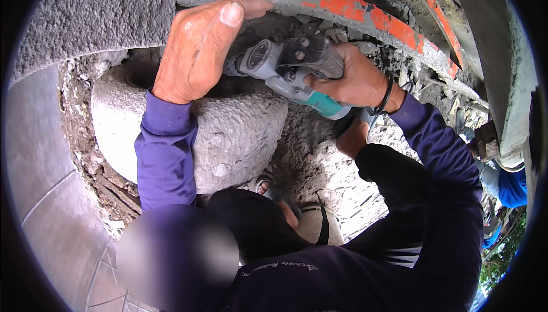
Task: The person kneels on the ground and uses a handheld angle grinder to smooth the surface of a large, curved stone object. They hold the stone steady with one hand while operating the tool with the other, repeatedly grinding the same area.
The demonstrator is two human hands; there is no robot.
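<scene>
My right hand (359, 78) is wrapped round the body of a grey-and-teal power tool (271, 69), which looks like an angle grinder or a small drill. The tool's head points left, toward the dark hollow of a rounded, rough, pale stone or concrete block (240, 141). A black cord or band loops at my right wrist. Over the block's hollow is my left hand (197, 49), thumb up and a finger stretched out toward the tool's head. I see nothing held in it, though its underside is hidden. The tool's working tip is partly hidden behind this hand.
A curved metal bar (342, 7) with flaking orange paint crosses above the tool. Rough grey concrete (103, 15) fills the upper left, with paving tiles (51, 141) below it. Broken soil surrounds the block. A board-like edge (514, 84) and blue cloth (512, 188) are at right.
</scene>
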